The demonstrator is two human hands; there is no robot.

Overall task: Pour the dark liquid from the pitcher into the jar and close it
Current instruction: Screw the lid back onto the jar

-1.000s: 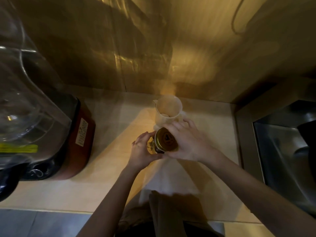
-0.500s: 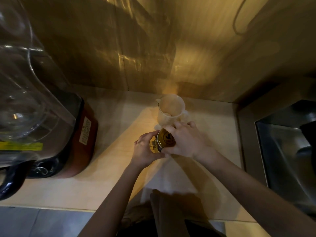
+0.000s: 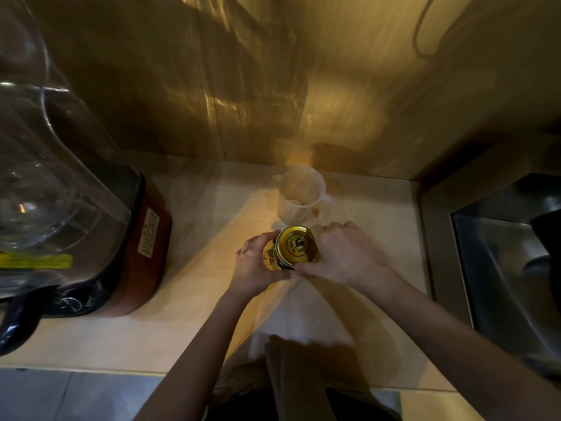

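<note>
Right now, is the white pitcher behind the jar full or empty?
Nearly empty: the pitcher stands upright and its pale inner wall shows down to the bottom. Whether a few drops remain, I cannot tell.

A pale wooden counter (image 3: pixel 188 323) holds a white pitcher (image 3: pixel 300 199) near the back wall, a jar (image 3: pixel 274 258) with a gold lid just in front of it, and a big blender (image 3: pixel 91 238) on the left.

Glossy gold metal lid (image 3: pixel 296 244) on a clear glass jar (image 3: pixel 271 259); matt white plastic pitcher (image 3: pixel 300 198); smooth pale wood-look desk (image 3: pixel 194 317); brushed steel sink (image 3: pixel 501 275).
</note>
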